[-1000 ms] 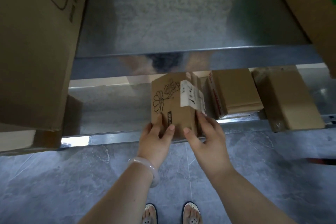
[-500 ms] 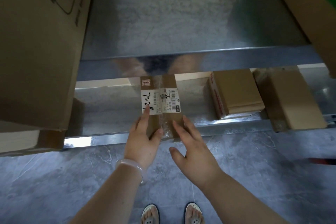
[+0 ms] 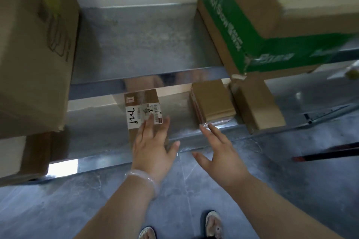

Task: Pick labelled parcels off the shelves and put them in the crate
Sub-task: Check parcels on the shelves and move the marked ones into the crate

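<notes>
Reach at lower shelf [image 3: 97, 132] front edge.
Flat, straight-fingered left hand [image 3: 153, 147] on labelled parcel [image 3: 141, 109]; right hand [image 3: 218, 154] splayed, empty.

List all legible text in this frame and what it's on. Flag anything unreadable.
"Show": white print on the side of the green carton; the letters either side of it are blurred.
Front of the green carton: white print, blurred and unreadable.
White label on the labelled parcel: black handwritten scrawl, not clearly legible; barcode print and red sticker too small.
Side of the left carton: dark outlined print, blurred and unreadable.
</notes>
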Demonstrator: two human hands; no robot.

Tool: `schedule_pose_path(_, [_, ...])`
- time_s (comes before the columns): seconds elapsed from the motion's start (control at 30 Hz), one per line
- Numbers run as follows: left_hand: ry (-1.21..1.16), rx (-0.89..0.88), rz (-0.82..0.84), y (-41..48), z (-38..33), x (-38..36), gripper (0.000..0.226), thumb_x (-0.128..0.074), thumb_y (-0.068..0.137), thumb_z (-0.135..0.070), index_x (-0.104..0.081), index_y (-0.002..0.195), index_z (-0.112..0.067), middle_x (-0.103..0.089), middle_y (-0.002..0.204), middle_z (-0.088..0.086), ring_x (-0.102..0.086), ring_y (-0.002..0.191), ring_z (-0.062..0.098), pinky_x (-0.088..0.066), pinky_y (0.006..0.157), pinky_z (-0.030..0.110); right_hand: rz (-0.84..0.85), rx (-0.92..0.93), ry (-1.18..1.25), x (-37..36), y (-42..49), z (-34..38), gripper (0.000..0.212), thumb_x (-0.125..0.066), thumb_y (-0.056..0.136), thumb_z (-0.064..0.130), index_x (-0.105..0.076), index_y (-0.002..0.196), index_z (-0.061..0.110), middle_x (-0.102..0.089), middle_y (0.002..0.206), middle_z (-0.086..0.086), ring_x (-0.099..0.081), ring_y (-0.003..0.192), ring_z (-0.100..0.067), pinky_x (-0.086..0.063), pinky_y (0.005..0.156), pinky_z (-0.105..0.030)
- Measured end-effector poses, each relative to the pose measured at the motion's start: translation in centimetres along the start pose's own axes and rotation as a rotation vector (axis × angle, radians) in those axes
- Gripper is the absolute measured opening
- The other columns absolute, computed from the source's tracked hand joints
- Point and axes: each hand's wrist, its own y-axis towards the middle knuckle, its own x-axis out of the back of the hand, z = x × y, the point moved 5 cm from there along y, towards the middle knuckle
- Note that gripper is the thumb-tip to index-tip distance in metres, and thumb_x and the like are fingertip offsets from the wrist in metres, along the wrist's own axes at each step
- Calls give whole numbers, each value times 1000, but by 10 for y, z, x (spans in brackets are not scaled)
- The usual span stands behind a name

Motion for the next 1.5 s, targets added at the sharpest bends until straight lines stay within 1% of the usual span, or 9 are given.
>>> schedule_pose_path(0.37, [-14, 9, 234, 22, -99, -82, 69, -53, 94, -51, -14, 150, -49, -4, 165, -6, -9, 151, 22, -15, 121, 37, -31, -120, 39, 88, 3, -118, 73, -60, 91, 45, -20, 152, 37, -12, 161, 13, -15, 146, -7, -24, 117, -32])
schedule_pose_path(0.7, [-135, 199, 103, 88, -129, -133, 74, -61, 93, -38, -22, 155, -27, -15, 162, 4, -19, 148, 23, -19, 111, 20, 121, -49, 122, 95, 75, -177, 67, -53, 96, 40, -20, 153, 31, -18, 160, 10, -11, 147, -7, -12, 114, -19])
schedule_pose_path(0.8, [-101, 224, 54, 104, -122, -135, 74, -62, 93, -37, -25, 155, -20, -23, 159, 11, -24, 145, 27, -20, 116, 31, 179, -29, 184, 91, 102, -178, 64, -53, 97, 34, -23, 153, 26, -21, 160, 5, -15, 147, -10, -10, 113, -17])
schedule_pose_path(0.93, [-150, 273, 42, 115, -119, -145, 75, -65, 92, -33, -27, 154, -15, -31, 154, 15, -29, 142, 28, -23, 114, 31, 278, -54, 286, 74, 130, -169, 70, -54, 96, 34, -18, 155, 23, -18, 161, 1, -18, 147, -15, -17, 118, -27])
schedule_pose_path(1.0, [-167, 294, 22, 118, -116, -146, 73, -65, 91, -32, -31, 153, -14, -38, 150, 17, -34, 139, 29, -26, 114, 33, 314, -86, 351, 66, 131, -163, 71, -54, 97, 32, -15, 155, 22, -16, 161, 3, -17, 147, -12, -15, 115, -20])
schedule_pose_path(1.13, [-276, 376, -21, 119, -118, -143, 69, -65, 88, -46, -40, 148, -26, -50, 142, 7, -47, 130, 25, -38, 107, 36, 174, -67, 459, 68, 118, -158, 62, -51, 94, 19, -30, 152, 27, -27, 157, 7, -22, 144, -6, -19, 114, -18])
schedule_pose_path(1.23, [-448, 437, 4, 115, -130, -146, 76, -64, 83, -59, -38, 148, -31, -52, 140, -1, -50, 127, 22, -38, 99, 30, 40, -5, 472, 77, 108, -155, 57, -46, 87, 19, -46, 143, 29, -41, 148, 8, -27, 141, -6, -17, 120, -31])
schedule_pose_path(1.4, [-638, 514, 97, 116, -137, -158, 125, -69, 48, -86, -27, 152, -33, -53, 139, -3, -53, 125, 21, -40, 110, 42, 39, 122, 363, 82, 103, -148, 55, -42, 81, 21, -57, 133, 30, -51, 140, 12, -30, 139, -5, -7, 122, -36])
schedule_pose_path(1.5, [-738, 540, 109, 115, -133, -163, 98, -77, 60, -69, -37, 144, -38, -62, 127, -7, -61, 113, 17, -44, 106, 42, 49, 87, 461, 83, 106, -157, 52, -43, 83, 21, -59, 132, 27, -54, 137, 9, -39, 133, -4, -23, 118, -39])
